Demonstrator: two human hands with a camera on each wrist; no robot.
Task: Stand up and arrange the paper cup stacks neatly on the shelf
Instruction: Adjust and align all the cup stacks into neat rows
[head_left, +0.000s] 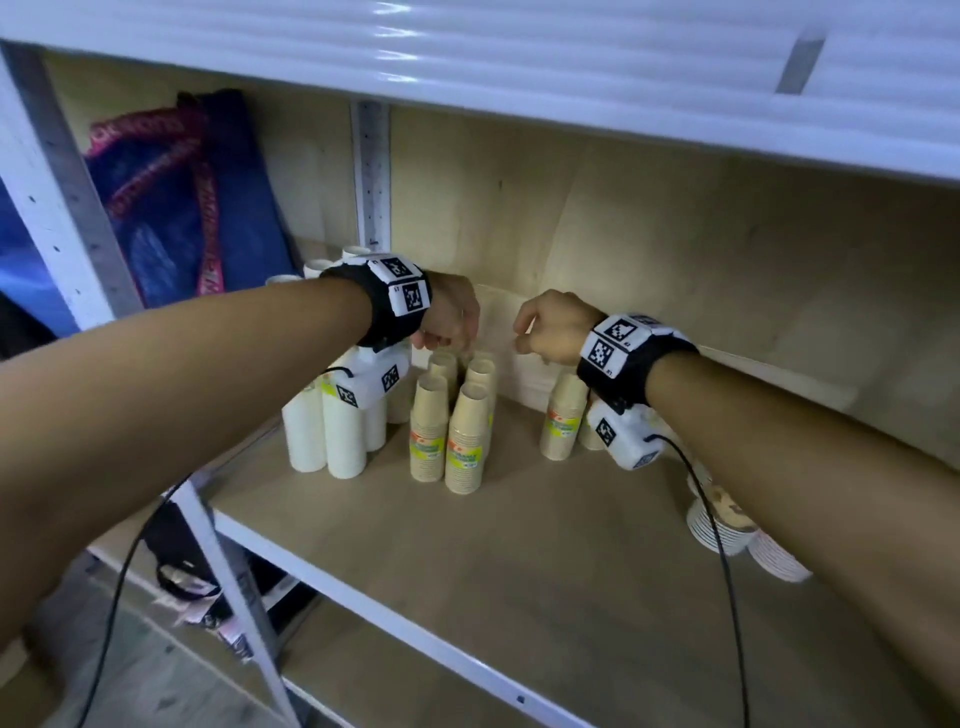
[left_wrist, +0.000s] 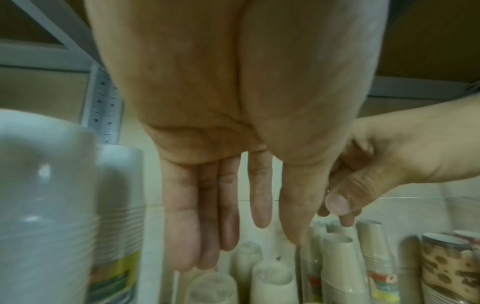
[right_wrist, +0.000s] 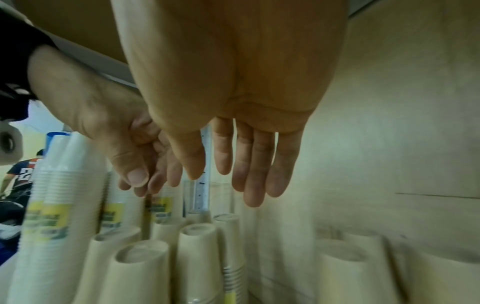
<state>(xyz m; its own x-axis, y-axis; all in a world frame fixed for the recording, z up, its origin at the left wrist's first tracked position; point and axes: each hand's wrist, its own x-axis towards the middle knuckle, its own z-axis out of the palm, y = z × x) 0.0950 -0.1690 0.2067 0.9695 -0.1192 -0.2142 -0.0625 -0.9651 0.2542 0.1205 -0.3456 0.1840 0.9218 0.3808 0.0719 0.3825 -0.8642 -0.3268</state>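
Several brown paper cup stacks (head_left: 449, 431) stand upright in a cluster at mid shelf, with white cup stacks (head_left: 332, 426) upright to their left. Another brown stack (head_left: 563, 415) stands to the right, partly behind my right wrist. My left hand (head_left: 452, 322) and right hand (head_left: 545, 327) hover just above the brown cluster, a short gap between them. Both wrist views show straight, relaxed fingers, left hand (left_wrist: 233, 216) and right hand (right_wrist: 241, 164), holding nothing above the cup tops (right_wrist: 197, 228). Patterned cup stacks (head_left: 727, 525) lie on their sides at the right.
The wooden shelf board (head_left: 519, 545) has a white metal front rail (head_left: 363, 597) and a low shelf overhead (head_left: 519, 62). A blue and pink bag (head_left: 192, 197) leans at the back left. A perforated upright (head_left: 371, 176) stands behind the cups. Cables hang from both wrists.
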